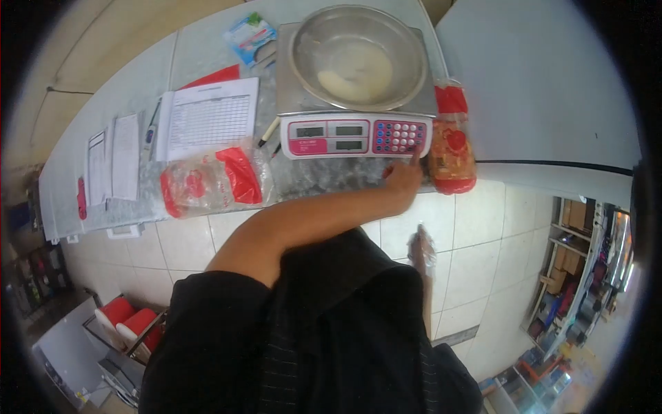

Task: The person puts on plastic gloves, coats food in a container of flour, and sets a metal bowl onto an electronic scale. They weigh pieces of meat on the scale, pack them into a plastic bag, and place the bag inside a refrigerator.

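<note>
My left hand [403, 181] reaches across to the digital scale [298, 146], its index finger stretched onto the lower right of the keypad [399, 136]. The other fingers are bent and hold nothing that I can see. A wide metal bowl [314, 76] sits on the scale's plate, with a pale, whitish substance [358, 72] in its bottom. Down by my right side, over the floor, hangs my right hand [421, 250] in a clear plastic glove; its fingers are too small and blurred to read. Right of the scale lies a bread bag [452, 148] with red ends.
A mostly flattened clear and red bag [200, 185] lies near the table's front edge. Behind it are a printed form [210, 114], a marker [269, 131] and a blue packet [248, 38]. Papers [124, 155] lie farther left. Red chairs [127, 321] and shelves [569, 255] stand behind me.
</note>
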`<move>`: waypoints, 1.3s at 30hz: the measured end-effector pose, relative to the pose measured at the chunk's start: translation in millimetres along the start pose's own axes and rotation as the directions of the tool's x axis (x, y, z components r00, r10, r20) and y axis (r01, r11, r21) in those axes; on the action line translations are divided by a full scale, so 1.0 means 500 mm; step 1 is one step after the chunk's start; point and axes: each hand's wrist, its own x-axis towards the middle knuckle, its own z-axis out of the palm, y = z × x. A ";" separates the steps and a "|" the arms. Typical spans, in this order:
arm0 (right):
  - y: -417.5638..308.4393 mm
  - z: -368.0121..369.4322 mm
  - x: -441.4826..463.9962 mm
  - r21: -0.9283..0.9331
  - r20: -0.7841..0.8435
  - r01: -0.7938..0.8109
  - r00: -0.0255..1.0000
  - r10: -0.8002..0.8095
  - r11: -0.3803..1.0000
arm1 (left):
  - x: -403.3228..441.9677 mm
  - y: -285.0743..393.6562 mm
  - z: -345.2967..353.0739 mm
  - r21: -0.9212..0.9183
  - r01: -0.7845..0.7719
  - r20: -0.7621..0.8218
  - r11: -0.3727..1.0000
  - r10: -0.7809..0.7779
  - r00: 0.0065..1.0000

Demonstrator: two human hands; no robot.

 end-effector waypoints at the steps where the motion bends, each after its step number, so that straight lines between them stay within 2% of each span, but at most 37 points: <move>1: 0.024 0.008 0.014 0.044 -0.031 0.064 0.998 -0.063 0.997 | 0.000 0.003 0.005 0.055 0.018 -0.003 0.998 -0.018 1.000; 2: 0.024 0.019 0.014 0.087 -0.058 0.128 0.991 -0.124 0.988 | 0.000 0.007 0.011 0.110 0.041 -0.002 0.993 -0.041 0.999; 3: 0.022 0.021 0.015 0.086 -0.057 0.123 0.991 -0.119 0.989 | 0.000 0.012 0.016 0.179 0.036 -0.016 0.983 -0.034 0.999; 6: -0.020 0.031 0.017 0.140 -0.019 0.053 0.999 -0.050 0.989 | 0.014 0.015 0.029 0.235 0.022 0.039 0.972 -0.032 0.999; 8: -0.053 0.024 0.008 0.309 0.043 -0.030 0.999 0.017 0.950 | 0.015 0.021 0.038 0.231 0.049 0.046 0.972 -0.061 0.997; 9: -0.045 0.021 0.011 0.321 0.054 0.048 0.996 -0.069 0.946 | 0.014 0.022 0.042 0.228 0.066 0.040 0.971 -0.077 0.996; 10: -0.051 0.017 0.011 0.318 0.057 0.057 0.995 -0.079 0.946 | 0.008 0.017 0.038 0.229 0.077 0.034 0.970 -0.087 0.996; 12: -0.073 0.008 0.011 0.218 -0.011 0.026 1.000 -0.024 0.976 | -0.011 0.006 0.027 0.199 -0.007 0.063 0.980 -0.006 0.998; 13: -0.080 -0.001 0.018 0.115 -0.056 0.038 0.998 -0.032 0.993 | -0.023 -0.003 0.044 0.171 0.003 -0.102 0.985 0.015 0.995; 14: -0.063 -0.016 0.023 0.174 -0.016 0.076 0.997 -0.074 0.982 | -0.011 0.006 0.069 -0.069 0.072 -0.107 0.995 -0.079 0.991; 15: -0.071 -0.025 0.021 0.166 -0.018 0.138 0.990 -0.137 0.976 | -0.023 -0.006 0.085 -0.228 0.045 -0.176 0.973 -0.087 0.981; 17: -0.121 -0.034 0.020 0.122 -0.020 0.254 0.967 -0.254 0.959 | -0.053 -0.020 0.108 -0.510 -0.075 -0.310 0.857 -0.102 0.945; 18: -0.158 -0.023 0.023 0.093 0.003 0.313 0.949 -0.315 0.945 | -0.050 -0.006 0.161 -0.666 -0.205 -0.440 0.718 -0.156 0.885; 20: -0.250 0.031 0.032 0.048 0.079 0.423 0.902 -0.425 0.905 | -0.100 -0.058 0.196 -0.499 -0.236 -0.463 0.834 -0.026 0.886; 21: -0.294 0.069 0.035 0.037 0.133 0.474 0.870 -0.475 0.880 | -0.146 -0.072 0.170 -0.546 -0.432 -0.649 0.718 -0.036 0.760; 22: -0.332 0.096 0.037 0.029 0.183 0.513 0.841 -0.509 0.858 | -0.179 -0.079 0.137 -0.493 -0.650 -0.815 0.578 -0.046 0.578; 24: -0.384 0.140 0.037 0.015 0.279 0.572 0.785 -0.553 0.820 | -0.176 -0.107 0.114 -0.332 -0.838 -0.940 0.433 -0.075 0.334; 25: -0.406 0.160 0.031 0.013 0.319 0.596 0.758 -0.568 0.803 | -0.165 -0.126 0.108 -0.567 -0.646 -0.749 0.511 0.008 0.663; 26: -0.423 0.178 0.026 0.019 0.360 0.613 0.733 -0.578 0.790 | -0.164 -0.141 0.104 -0.713 -0.369 -0.433 0.596 0.040 0.901; 27: -0.438 0.198 0.022 0.028 0.406 0.634 0.699 -0.588 0.773 | -0.226 -0.142 0.071 -0.867 -0.208 -0.388 0.453 -0.351 0.853; 28: -0.451 0.216 0.018 0.034 0.450 0.646 0.671 -0.589 0.762 | -0.250 -0.166 0.074 -0.872 -0.189 -0.383 0.452 -0.389 0.838; 30: -0.471 0.245 0.011 0.050 0.514 0.672 0.617 -0.595 0.739 | -0.284 -0.204 0.086 -0.896 -0.017 -0.323 0.443 -0.626 0.710; 34: -0.501 0.283 0.004 0.069 0.601 0.705 0.536 -0.593 0.706 | -0.350 -0.232 0.109 -0.928 -0.033 -0.301 0.370 -0.695 0.653; 36: -0.509 0.298 0.001 0.083 0.636 0.712 0.501 -0.587 0.698 | -0.336 -0.216 0.174 -0.907 -0.140 -0.391 0.398 -0.668 0.633; 37: -0.514 0.304 0.001 0.090 0.650 0.713 0.487 -0.584 0.695 | -0.328 -0.199 0.191 -0.925 -0.103 -0.354 0.366 -0.729 0.586; 39: -0.522 0.309 0.004 0.101 0.662 0.721 0.466 -0.587 0.686 | -0.332 -0.167 0.187 -0.942 -0.057 -0.301 0.331 -0.757 0.579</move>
